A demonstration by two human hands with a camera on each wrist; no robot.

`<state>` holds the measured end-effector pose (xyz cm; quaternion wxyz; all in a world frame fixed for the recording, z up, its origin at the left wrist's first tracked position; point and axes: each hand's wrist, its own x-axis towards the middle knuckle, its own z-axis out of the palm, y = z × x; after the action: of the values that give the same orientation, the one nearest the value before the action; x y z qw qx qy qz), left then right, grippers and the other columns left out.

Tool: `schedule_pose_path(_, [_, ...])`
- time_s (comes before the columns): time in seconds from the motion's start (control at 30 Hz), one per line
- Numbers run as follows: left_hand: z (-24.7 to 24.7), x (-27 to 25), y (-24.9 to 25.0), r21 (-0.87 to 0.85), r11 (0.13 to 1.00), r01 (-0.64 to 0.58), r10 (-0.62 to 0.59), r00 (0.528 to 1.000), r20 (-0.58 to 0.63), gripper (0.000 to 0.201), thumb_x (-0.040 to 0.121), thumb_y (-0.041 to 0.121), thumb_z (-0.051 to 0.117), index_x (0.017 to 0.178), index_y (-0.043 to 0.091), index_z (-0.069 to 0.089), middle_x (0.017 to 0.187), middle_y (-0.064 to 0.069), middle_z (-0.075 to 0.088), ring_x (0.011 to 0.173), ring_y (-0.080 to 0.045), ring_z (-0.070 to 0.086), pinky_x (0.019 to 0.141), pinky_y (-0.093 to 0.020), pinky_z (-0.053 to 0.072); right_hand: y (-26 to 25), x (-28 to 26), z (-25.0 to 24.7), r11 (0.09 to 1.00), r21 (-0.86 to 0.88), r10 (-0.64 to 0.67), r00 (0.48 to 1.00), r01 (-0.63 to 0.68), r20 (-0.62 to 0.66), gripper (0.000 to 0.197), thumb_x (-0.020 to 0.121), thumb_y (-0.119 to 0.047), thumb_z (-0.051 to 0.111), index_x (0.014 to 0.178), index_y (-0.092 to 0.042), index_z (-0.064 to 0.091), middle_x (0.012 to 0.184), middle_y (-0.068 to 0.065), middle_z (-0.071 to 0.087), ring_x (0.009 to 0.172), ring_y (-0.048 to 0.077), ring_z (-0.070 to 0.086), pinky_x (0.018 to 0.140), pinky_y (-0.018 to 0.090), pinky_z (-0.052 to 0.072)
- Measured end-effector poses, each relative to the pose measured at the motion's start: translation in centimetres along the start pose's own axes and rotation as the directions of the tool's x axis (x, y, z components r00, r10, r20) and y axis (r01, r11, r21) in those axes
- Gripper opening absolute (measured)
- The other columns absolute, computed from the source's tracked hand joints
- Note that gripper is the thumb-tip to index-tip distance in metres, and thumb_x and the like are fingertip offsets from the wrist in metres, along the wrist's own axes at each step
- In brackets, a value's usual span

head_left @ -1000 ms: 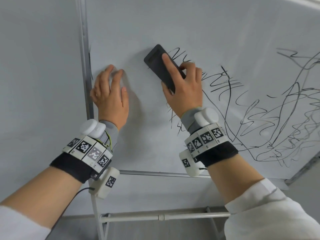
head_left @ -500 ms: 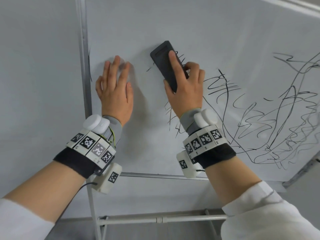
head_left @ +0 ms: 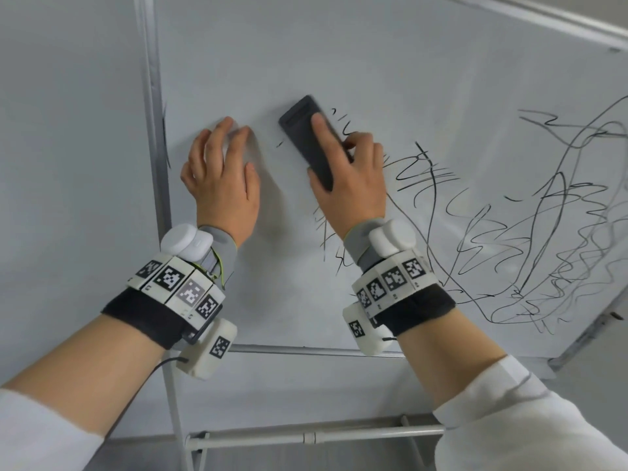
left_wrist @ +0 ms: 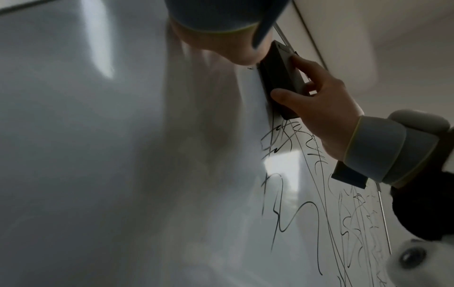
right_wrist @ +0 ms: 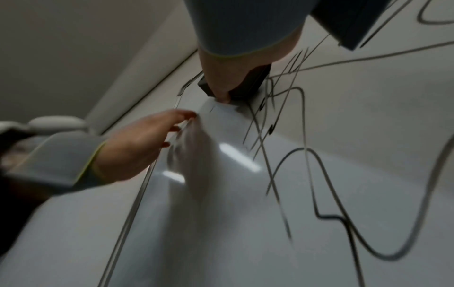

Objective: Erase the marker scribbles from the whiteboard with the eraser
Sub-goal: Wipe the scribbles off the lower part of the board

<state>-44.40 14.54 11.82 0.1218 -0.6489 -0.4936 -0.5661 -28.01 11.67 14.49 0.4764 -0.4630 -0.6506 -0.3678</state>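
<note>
A dark rectangular eraser (head_left: 307, 137) lies flat against the whiteboard (head_left: 390, 62). My right hand (head_left: 346, 164) grips it, index finger along its back and thumb on its lower side; the left wrist view shows the eraser (left_wrist: 280, 77) from the side in that hand (left_wrist: 319, 108). Black marker scribbles (head_left: 509, 232) cover the board right of and below the eraser, with short strokes just beside it. My left hand (head_left: 221, 171) rests on the board left of the eraser with fingers extended, also seen in the right wrist view as the left hand (right_wrist: 142, 143).
The board's metal frame edge (head_left: 149, 113) runs vertically just left of my left hand. A bottom rail (head_left: 306, 350) and a stand crossbar (head_left: 306, 436) sit below. A grey wall (head_left: 68, 130) is at the left.
My right hand slid the eraser up and turned it more upright, wiping strokes near the scribbles' upper left. My left hand moved slightly up and right on the board, its fingers more extended.
</note>
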Motion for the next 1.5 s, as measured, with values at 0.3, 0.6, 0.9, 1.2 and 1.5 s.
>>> schedule_pose_path(0.3, [-0.2, 0.3, -0.3, 0.017, 1.0, -0.006, 0.006, 1.0, 0.001, 0.048, 0.087, 0.023, 0.031, 0.133, 0.021, 0.045, 0.145, 0.002, 0.036, 0.13, -0.025, 0.029, 0.099, -0.044, 0.023, 1.0, 2.2, -0.8, 0.998, -0.048, 0.042, 0.999, -0.043, -0.031, 0.061, 0.073, -0.016, 0.071, 0.131, -0.022, 0.055, 0.096, 0.017, 0.054, 0.079, 0.033, 0.049, 0.065, 0.037, 0.049])
schedule_pose_path(0.6, [0.1, 0.2, 0.1, -0.008, 1.0, 0.007, -0.007, 1.0, -0.005, 0.045, 0.086, 0.018, 0.033, 0.13, 0.016, 0.047, 0.145, 0.002, 0.036, 0.13, -0.024, 0.029, 0.1, -0.044, 0.023, -1.3, 0.1, 1.0, 0.991, -0.017, -0.13, 0.989, 0.132, 0.077, 0.058, 0.073, -0.02, 0.072, 0.129, -0.024, 0.058, 0.092, 0.014, 0.055, 0.08, 0.026, 0.038, 0.056, 0.033, 0.045])
schedule_pose_path(0.9, [0.1, 0.4, -0.1, -0.015, 1.0, -0.003, 0.003, 1.0, 0.003, 0.047, 0.086, 0.025, 0.027, 0.127, 0.016, 0.05, 0.143, 0.001, 0.039, 0.128, -0.022, 0.03, 0.098, -0.043, 0.024, 1.7, 2.2, -0.1, 0.996, -0.022, 0.092, 0.996, -0.092, -0.017, 0.06, 0.076, -0.019, 0.072, 0.132, -0.021, 0.054, 0.095, 0.017, 0.052, 0.079, 0.032, 0.048, 0.064, 0.036, 0.049])
schedule_pose_path(1.2, [0.7, 0.8, 0.8, -0.028, 1.0, -0.007, 0.006, 1.0, -0.017, 0.045, 0.086, 0.023, 0.029, 0.125, 0.016, 0.051, 0.142, -0.002, 0.039, 0.128, -0.026, 0.033, 0.098, -0.044, 0.025, 1.2, 1.5, 0.4, 0.999, -0.03, -0.031, 0.999, 0.032, 0.036, 0.061, 0.071, -0.018, 0.075, 0.129, -0.022, 0.056, 0.093, 0.015, 0.053, 0.078, 0.031, 0.046, 0.056, 0.034, 0.047])
schedule_pose_path(1.5, [1.2, 1.3, 1.3, -0.012, 0.999, -0.043, 0.044, 0.999, 0.002, 0.046, 0.087, 0.023, 0.03, 0.13, 0.019, 0.048, 0.142, -0.001, 0.038, 0.127, -0.024, 0.031, 0.097, -0.047, 0.026, 3.9, 1.8, -0.6, 0.982, -0.046, 0.182, 0.983, -0.183, -0.037, 0.062, 0.077, -0.02, 0.073, 0.135, -0.019, 0.05, 0.098, 0.017, 0.052, 0.082, 0.033, 0.049, 0.065, 0.028, 0.039])
